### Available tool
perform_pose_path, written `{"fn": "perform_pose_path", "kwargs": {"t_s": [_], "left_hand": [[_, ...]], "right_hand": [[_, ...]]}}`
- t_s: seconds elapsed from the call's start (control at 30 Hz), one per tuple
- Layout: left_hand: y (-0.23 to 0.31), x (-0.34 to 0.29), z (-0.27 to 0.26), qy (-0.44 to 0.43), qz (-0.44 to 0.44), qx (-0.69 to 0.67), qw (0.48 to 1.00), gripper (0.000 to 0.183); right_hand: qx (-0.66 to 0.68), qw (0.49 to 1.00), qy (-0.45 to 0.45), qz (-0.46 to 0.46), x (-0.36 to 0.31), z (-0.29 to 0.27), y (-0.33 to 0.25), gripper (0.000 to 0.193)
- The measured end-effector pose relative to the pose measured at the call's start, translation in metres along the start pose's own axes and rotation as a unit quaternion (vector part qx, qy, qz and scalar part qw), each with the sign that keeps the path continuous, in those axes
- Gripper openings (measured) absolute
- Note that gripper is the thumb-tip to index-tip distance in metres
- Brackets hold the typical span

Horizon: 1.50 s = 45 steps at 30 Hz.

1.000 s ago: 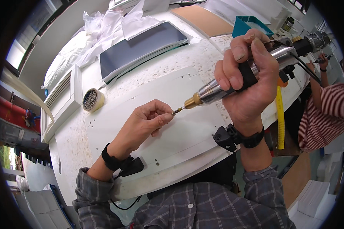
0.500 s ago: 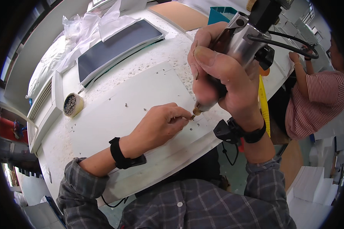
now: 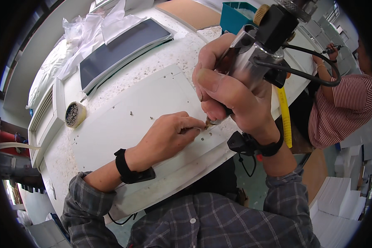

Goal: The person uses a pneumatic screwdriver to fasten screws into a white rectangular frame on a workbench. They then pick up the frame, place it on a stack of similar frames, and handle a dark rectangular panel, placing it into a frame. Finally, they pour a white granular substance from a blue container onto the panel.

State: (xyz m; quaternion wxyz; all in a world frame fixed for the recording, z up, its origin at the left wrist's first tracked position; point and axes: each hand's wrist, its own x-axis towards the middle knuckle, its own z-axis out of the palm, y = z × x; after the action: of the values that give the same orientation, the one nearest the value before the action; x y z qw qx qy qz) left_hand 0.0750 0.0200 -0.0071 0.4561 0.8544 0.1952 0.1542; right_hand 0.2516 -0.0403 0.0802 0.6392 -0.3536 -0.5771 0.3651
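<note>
My right hand [image 3: 239,93] wraps round a silver-and-black air screwdriver [image 3: 273,35], tilted with its brass-coloured tip pointing down at a white panel [image 3: 107,144]. My left hand [image 3: 165,134] lies low over the panel, thumb and forefinger pinched right at the driver's tip. They close on a small metal fastener [image 3: 206,127], mostly hidden by the fingertips. A few similar small fasteners stand on the panel to the left, one of them a loose screw-like piece [image 3: 131,113]. Small dark holes dot the panel's edges.
A round cup [image 3: 82,112] of small metal fasteners stands left of the panel. Behind lie a dark-faced flat panel [image 3: 124,51], crumpled plastic wrap [image 3: 87,37] and a teal bin [image 3: 231,18]. A yellow hose [image 3: 284,118] hangs at the right; a co-worker in a striped shirt [image 3: 343,107] sits beyond.
The screwdriver and my right hand have shifted slightly left and down in the picture, its tip lower at my left fingertips. The co-worker's hand now shows a tool.
</note>
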Motion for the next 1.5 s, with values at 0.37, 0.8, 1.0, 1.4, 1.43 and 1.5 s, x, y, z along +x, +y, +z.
{"fn": "perform_pose_path", "kwargs": {"t_s": [0.37, 0.8, 1.0, 1.4, 1.43, 1.5], "left_hand": [[0.015, -0.001, -0.01, -0.037, -0.074, -0.012, 0.997, 0.026], [-0.002, -0.052, -0.067, 0.137, -0.102, 0.171, 0.97, 0.022], [0.0, -0.045, -0.059, 0.114, -0.11, 0.2, 0.967, 0.018], [0.004, -0.032, -0.05, 0.097, -0.185, -0.319, 0.925, 0.011], [0.002, -0.033, -0.049, 0.094, -0.186, -0.339, 0.917, 0.011], [-0.003, -0.035, -0.048, 0.086, -0.188, -0.38, 0.902, 0.012]], "right_hand": [[-0.016, 0.999, -0.035, -0.015, -0.004, -0.002, 0.014, 0.01], [0.073, 0.993, -0.061, -0.071, 0.011, -0.012, -0.013, 0.024], [0.092, 0.994, -0.02, -0.059, 0.013, -0.009, -0.005, 0.025], [0.284, 0.947, -0.012, -0.148, 0.023, -0.009, 0.008, 0.022], [0.26, 0.956, -0.023, -0.136, 0.023, -0.013, 0.005, 0.023], [0.208, 0.97, -0.047, -0.113, 0.026, -0.018, -0.003, 0.025]]}}
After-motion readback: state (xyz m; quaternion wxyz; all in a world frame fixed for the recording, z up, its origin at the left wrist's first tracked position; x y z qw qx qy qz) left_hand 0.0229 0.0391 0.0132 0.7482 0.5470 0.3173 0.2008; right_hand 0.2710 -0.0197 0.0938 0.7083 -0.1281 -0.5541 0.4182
